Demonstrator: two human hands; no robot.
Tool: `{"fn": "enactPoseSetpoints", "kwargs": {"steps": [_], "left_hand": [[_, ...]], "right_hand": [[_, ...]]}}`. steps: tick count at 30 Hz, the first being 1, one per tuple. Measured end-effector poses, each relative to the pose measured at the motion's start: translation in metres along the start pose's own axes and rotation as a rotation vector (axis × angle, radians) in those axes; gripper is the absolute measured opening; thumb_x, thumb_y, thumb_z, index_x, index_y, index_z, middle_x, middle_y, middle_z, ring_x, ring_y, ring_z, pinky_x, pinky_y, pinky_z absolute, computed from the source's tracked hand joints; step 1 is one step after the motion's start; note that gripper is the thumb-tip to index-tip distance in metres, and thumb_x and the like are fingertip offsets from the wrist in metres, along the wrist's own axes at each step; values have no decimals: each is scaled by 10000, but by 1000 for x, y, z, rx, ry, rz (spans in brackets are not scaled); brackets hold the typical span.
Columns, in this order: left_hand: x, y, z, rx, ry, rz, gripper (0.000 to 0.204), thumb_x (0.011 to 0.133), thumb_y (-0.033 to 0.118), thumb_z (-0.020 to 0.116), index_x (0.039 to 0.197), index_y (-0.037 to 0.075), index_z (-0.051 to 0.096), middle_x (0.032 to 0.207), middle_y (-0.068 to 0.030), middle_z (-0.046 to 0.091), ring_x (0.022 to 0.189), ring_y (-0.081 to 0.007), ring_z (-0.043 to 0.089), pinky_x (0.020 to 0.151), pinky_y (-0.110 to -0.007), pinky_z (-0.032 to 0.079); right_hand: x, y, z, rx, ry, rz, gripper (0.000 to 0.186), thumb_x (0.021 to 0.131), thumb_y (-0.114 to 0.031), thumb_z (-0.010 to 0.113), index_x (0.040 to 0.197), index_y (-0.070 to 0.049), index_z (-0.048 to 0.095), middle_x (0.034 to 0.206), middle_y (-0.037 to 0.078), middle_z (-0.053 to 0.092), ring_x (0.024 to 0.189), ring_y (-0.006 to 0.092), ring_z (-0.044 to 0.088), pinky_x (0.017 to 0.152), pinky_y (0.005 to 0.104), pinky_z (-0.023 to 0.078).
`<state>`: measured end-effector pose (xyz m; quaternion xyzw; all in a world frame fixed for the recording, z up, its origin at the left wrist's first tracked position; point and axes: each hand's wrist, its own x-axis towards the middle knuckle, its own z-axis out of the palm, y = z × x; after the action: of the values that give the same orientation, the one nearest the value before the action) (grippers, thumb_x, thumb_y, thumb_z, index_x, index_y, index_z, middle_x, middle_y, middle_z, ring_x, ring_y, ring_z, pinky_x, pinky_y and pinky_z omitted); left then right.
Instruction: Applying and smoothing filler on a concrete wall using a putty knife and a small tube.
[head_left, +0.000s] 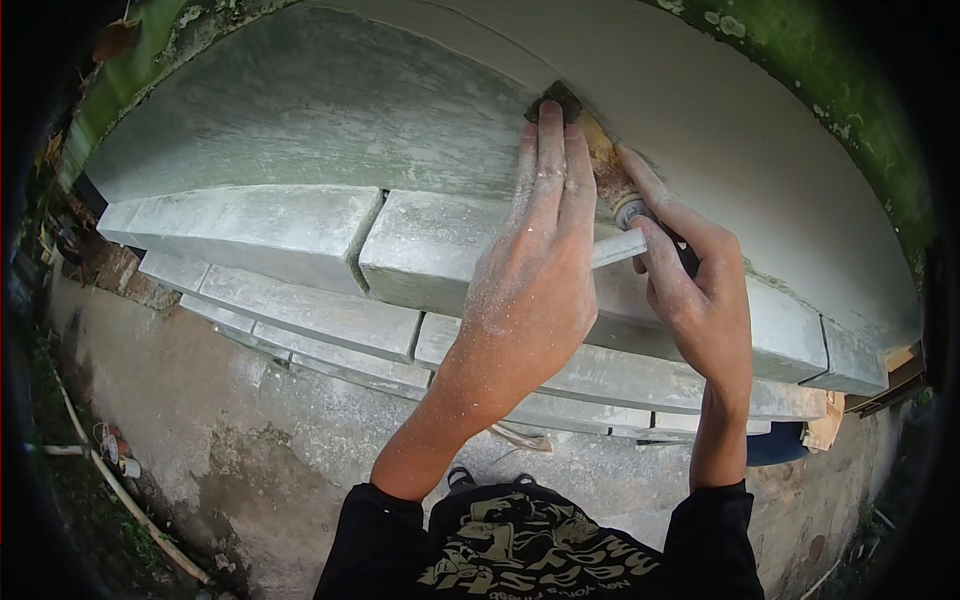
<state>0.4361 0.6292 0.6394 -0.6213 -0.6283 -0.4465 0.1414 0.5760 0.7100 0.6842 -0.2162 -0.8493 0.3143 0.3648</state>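
My right hand (700, 275) is closed around the dark handle of a putty knife (605, 160). Its stained yellowish blade points up and left against the grey wall surface (350, 100). Three stretched fingers of my left hand (535, 270) press flat on a dark patch (562, 98) at the blade's far end. I cannot tell whether that patch is blade or a separate piece. Between the two hands sticks out a pale flat strip (618, 248); which hand holds it is unclear. White dust covers both hands.
Below the wall surface, long grey-white blocks (270, 225) lie in stepped rows with narrow dark joints. A smooth pale wall (760, 150) rises at right. Stained concrete floor (330, 480) spreads beneath. A pole (120, 490) lies at left, and a dark blue object (778, 445) stands at right.
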Motion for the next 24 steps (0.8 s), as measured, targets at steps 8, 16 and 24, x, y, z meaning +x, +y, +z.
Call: {"fn": "enactPoseSetpoints", "kwargs": {"steps": [8, 16, 24], "left_hand": [[2, -2, 7, 47, -12, 45, 763, 831, -107, 504, 1515, -199, 178, 1584, -441, 93, 1476, -584, 189, 1101, -490, 481], [-1, -1, 9, -68, 30, 13, 858, 763, -148, 495, 1562, -115, 183, 1641, -352, 114, 1505, -535, 171, 1218, -537, 277], [8, -12, 2, 49, 34, 79, 759, 817, -124, 502, 1515, -181, 211, 1605, -413, 82, 1479, -573, 198, 1094, -494, 486]], "right_hand": [[-5, 7, 7, -50, 35, -41, 477, 936, -61, 560, 1411, -42, 606, 929, 205, 730, 777, 153, 583, 813, 290, 501], [-11, 13, 10, -1, 94, -47, 487, 933, -48, 559, 1417, -60, 606, 861, 203, 697, 676, 140, 528, 715, 268, 482], [-4, 15, 25, -44, 144, -134, 539, 894, -14, 533, 1426, -68, 601, 824, 231, 674, 606, 199, 524, 658, 304, 477]]}}
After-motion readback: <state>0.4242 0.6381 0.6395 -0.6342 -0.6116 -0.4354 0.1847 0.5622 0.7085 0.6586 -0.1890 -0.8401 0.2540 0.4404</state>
